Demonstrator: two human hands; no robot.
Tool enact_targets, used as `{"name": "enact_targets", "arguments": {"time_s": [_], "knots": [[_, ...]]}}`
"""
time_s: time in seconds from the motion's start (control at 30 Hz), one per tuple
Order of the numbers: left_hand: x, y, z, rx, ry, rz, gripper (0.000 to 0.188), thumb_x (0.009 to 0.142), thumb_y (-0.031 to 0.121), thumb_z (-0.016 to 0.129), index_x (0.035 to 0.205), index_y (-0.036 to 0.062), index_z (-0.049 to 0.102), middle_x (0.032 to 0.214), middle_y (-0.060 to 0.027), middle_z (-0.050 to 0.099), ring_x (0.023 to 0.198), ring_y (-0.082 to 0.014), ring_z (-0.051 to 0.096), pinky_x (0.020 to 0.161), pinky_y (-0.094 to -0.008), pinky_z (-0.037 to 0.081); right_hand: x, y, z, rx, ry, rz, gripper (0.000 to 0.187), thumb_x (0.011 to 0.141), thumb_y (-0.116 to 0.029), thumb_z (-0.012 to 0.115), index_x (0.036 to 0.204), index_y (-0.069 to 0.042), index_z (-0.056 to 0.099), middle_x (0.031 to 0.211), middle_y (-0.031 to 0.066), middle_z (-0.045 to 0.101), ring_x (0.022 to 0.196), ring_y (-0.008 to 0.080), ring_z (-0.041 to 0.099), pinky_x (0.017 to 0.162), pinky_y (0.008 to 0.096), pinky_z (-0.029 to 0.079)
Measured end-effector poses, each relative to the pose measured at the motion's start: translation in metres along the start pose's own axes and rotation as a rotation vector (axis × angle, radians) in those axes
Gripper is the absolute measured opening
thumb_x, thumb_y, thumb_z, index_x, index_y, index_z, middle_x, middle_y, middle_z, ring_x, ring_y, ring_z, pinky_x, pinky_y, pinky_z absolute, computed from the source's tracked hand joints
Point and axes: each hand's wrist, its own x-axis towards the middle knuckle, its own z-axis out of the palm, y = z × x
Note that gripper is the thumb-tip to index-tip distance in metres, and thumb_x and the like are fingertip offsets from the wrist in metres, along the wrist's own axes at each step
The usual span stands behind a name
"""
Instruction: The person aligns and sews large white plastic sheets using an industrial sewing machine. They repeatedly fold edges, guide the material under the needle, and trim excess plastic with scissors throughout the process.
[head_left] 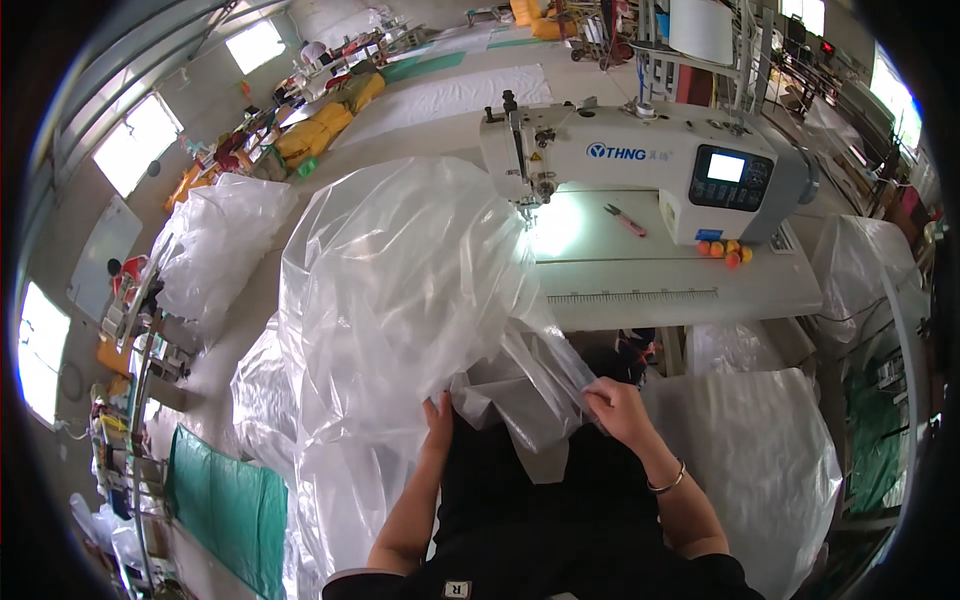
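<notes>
1 pinched edge of clear plastic sheeting [400, 270] stretches from the right hand [615, 408] toward the sewing machine [600, 135], seemingly for tension; the left hand [438, 422] touches it, grip unclear.

Free room and obstacles about the hands. The sheet [400, 260] rises in front of the left hand [438, 420], barring its direct way to the needle end of the machine [620, 150]. Ahead of the right hand [617, 408], past the table [630, 310] edge, an open passage leads beneath the machine's arm; snips [628, 222] lie within it. Balls [717, 249] obstruct its right end, beside the pillar. Piled plastic [750, 460] flanks the right forearm.
</notes>
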Motion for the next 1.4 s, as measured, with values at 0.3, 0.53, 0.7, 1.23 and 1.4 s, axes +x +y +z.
{"name": "enact_targets", "arguments": {"time_s": [0.3, 0.53, 0.7, 1.23, 1.4], "knots": [[0.021, -0.05, -0.063, 0.362, 0.023, 0.101, 0.062, 0.089, 0.04, 0.063, 0.135, 0.0016, 0.046, 0.141, -0.0191, 0.045, 0.128, -0.0331, 0.043, 0.109, -0.0422, 0.033, 0.0, -0.111, 0.022, 0.087, 0.039, -0.477, 0.031, 0.082, -0.001, 0.065, 0.111, -0.004, 0.058, 0.099, 0.0139, 0.062, 0.091, 0.0304, 0.063, 0.072, 0.0377, 0.051], [-0.028, -0.034, -0.093, 0.202, 0.027, 0.029, 0.056, 0.088, 0.031, 0.065, 0.133, 0.0016, 0.048, 0.136, -0.017, 0.05, 0.124, -0.0295, 0.047, 0.107, -0.0393, 0.035, 0.09, -0.038, 0.188, 0.779, -0.115, 0.131, 0.042, 0.081, -0.01, 0.071, 0.119, 0.0, 0.056, 0.114, 0.0082, 0.063, 0.105, 0.0172, 0.061, 0.088, 0.0315, 0.048], [-0.103, 0.002, -0.176, 0.342, 0.074, -0.005, 0.053, 0.088, 0.025, 0.067, 0.132, 0.0015, 0.05, 0.132, -0.0156, 0.054, 0.121, -0.0268, 0.05, 0.106, -0.0373, 0.036, 0.07, -0.109, 0.173, 1.054, -0.638, 0.236, 0.034, 0.085, -0.017, 0.068, 0.115, -0.001, 0.062, 0.114, 0.0083, 0.065, 0.105, 0.0168, 0.058, 0.093, 0.0286, 0.045], [-0.065, 0.157, -0.17, 0.878, -0.109, 0.2, 0.027, 0.088, 0.015, 0.065, 0.113, 0.005, 0.063, 0.108, -0.0168, 0.064, 0.108, -0.0305, 0.06, 0.098, -0.0356, 0.043, -0.087, -0.099, 0.114, 0.092, -0.743, -0.374, 0.041, 0.09, -0.027, 0.063, 0.117, 0.002, 0.053, 0.107, 0.0228, 0.06, 0.097, 0.0343, 0.061, 0.082, 0.0372, 0.049], [-0.127, 0.167, -0.104, 0.513, -0.628, 0.597, 0.051, 0.088, 0.015, 0.063, 0.135, 0.006, 0.046, 0.143, -0.0155, 0.042, 0.133, -0.0334, 0.038, 0.107, -0.0429, 0.034, -0.086, -0.124, 0.07, 0.479, -0.923, -0.323, 0.041, 0.09, -0.033, 0.064, 0.102, 0.005, 0.056, 0.079, 0.0148, 0.061, 0.074, 0.025, 0.061, 0.07, 0.0355, 0.049]]}}
